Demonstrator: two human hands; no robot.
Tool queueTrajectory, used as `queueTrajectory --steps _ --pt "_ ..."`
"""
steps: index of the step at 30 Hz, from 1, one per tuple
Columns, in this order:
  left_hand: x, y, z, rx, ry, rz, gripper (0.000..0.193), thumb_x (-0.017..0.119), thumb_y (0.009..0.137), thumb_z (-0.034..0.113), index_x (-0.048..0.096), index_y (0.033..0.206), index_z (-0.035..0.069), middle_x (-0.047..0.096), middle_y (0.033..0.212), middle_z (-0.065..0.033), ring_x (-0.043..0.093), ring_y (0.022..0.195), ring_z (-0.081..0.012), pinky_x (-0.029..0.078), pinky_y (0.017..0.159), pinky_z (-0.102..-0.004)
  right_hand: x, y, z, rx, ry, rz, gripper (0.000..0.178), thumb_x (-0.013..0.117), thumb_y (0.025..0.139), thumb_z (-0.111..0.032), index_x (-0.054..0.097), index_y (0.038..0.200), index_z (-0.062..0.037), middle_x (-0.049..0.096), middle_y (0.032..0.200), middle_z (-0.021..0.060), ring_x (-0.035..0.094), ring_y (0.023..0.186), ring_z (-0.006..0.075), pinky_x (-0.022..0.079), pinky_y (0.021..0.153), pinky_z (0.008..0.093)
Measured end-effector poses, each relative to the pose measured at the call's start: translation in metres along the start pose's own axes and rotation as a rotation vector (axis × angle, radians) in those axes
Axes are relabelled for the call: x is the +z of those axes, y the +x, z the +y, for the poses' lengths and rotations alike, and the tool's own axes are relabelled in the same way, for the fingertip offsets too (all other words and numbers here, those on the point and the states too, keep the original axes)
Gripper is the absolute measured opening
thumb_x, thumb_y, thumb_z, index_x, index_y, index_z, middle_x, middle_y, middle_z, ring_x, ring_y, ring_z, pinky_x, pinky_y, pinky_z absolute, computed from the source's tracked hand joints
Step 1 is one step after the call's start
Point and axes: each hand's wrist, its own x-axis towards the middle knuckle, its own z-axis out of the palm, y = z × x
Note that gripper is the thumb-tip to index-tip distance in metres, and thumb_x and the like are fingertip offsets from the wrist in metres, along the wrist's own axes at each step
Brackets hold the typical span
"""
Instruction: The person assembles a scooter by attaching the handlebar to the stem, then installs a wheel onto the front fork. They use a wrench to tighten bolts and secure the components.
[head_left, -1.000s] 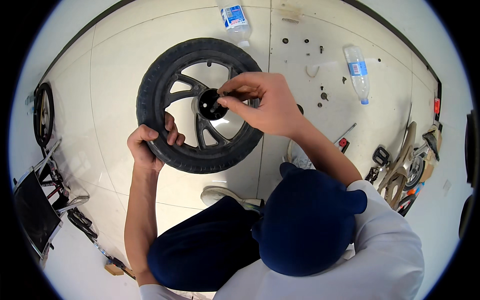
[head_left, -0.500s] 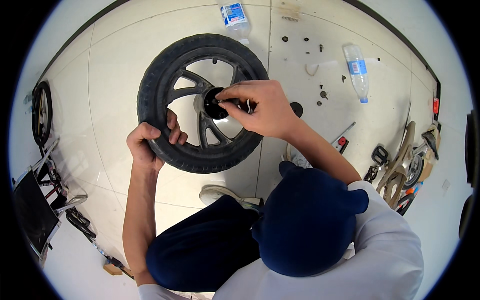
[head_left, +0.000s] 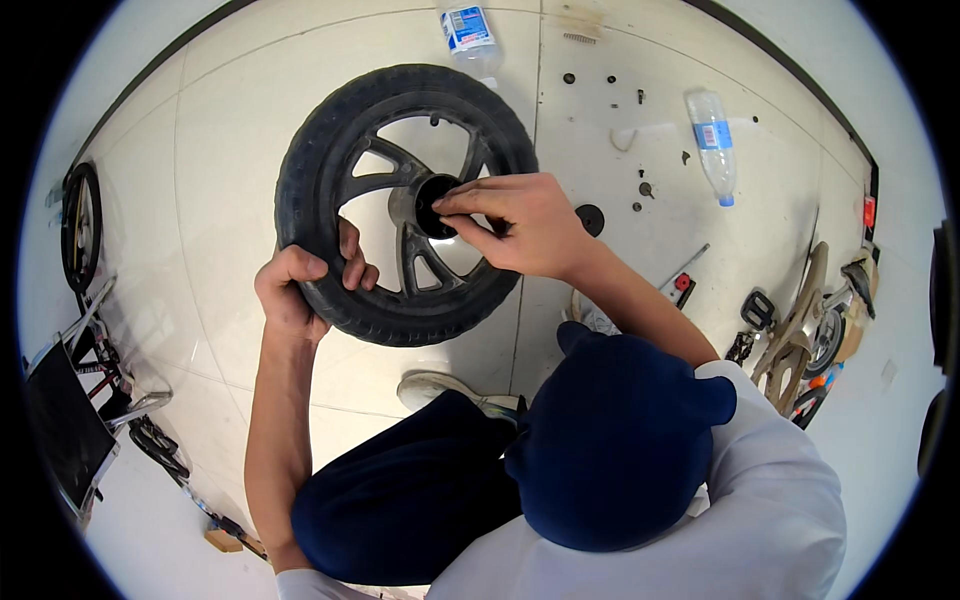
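Observation:
A small black wheel with a ribbed tyre (head_left: 310, 150) and a dark spoked rim stands tilted above the pale floor. My left hand (head_left: 300, 280) grips its lower left side, thumb on the tyre and fingers curled through the rim opening. Over the hollow hub (head_left: 404, 210) at the wheel's middle is my right hand (head_left: 520, 222), its thumb and fingertips closed together at the hub's mouth. Whatever they pinch, if anything, is hidden or too small to make out. The inside of the hub is dark.
Small bolts and washers lie on the floor beyond my right hand, near a black disc (head_left: 590, 219). Two clear plastic bottles, one at the far side (head_left: 470, 40) and one at the right (head_left: 714, 145), lie there too. A pedal (head_left: 759, 309) and a folded wheeled frame (head_left: 75, 415) flank me.
My right hand has shifted slightly, its fingertips still at the hub opening. The wheel has tilted a little; my left hand keeps its hold.

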Motion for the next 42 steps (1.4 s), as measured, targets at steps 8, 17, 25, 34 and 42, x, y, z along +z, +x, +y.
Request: queueTrajectory --steps 8,17,25,34,42 --pt "0.025 -0.004 0.002 0.084 0.211 0.007 0.060 0.052 0.053 0.004 0.049 0.112 -0.008 0.056 0.073 -0.0152 0.055 0.053 -0.0227 0.052 0.055 -0.0380 0.009 -0.001 0.007 0.074 -0.055 0.016 0.013 0.072 0.075 -0.012 0.072 0.087 -0.0064 0.059 0.066 0.0049 0.057 0.051 0.0183 0.044 0.048 0.0289" --pt "0.062 -0.012 -0.005 0.282 0.688 0.083 0.042 0.065 0.062 0.002 0.049 0.101 0.000 0.060 0.077 -0.0069 0.058 0.069 -0.0136 0.048 0.067 -0.0273 0.013 -0.003 0.009 0.456 0.113 -0.045 0.018 0.067 0.074 -0.012 0.070 0.089 -0.0022 0.044 0.048 0.0091 0.042 0.041 0.0150 0.034 0.045 0.0309" --pt "0.086 -0.031 -0.048 0.285 1.135 -0.057 0.057 0.072 0.075 0.013 0.035 0.117 0.000 0.061 0.087 -0.0181 0.065 0.076 -0.0291 0.051 0.067 -0.0353 0.018 -0.023 0.024 0.337 0.540 0.065 0.022 0.069 0.079 -0.009 0.065 0.096 0.0037 0.065 0.078 0.0025 0.056 0.070 0.0078 0.047 0.062 0.0274" --pt "0.077 -0.025 -0.052 0.323 1.110 -0.146 0.063 0.072 0.076 0.018 0.033 0.120 -0.005 0.061 0.091 -0.0268 0.066 0.074 -0.0380 0.053 0.064 -0.0396 0.022 -0.037 0.028 0.490 0.732 0.067 0.019 0.068 0.081 -0.010 0.065 0.096 0.0009 0.066 0.083 0.0025 0.057 0.076 0.0083 0.048 0.064 0.0262" --pt "0.061 -0.006 -0.066 0.226 0.870 -0.076 0.055 0.077 0.077 0.014 0.035 0.111 0.003 0.060 0.101 -0.0139 0.060 0.088 -0.0149 0.050 0.066 -0.0308 0.033 -0.038 0.066 0.749 0.635 -0.088 0.021 0.059 0.087 -0.013 0.067 0.095 0.0053 0.061 0.071 0.0020 0.050 0.063 0.0084 0.041 0.055 0.0264"
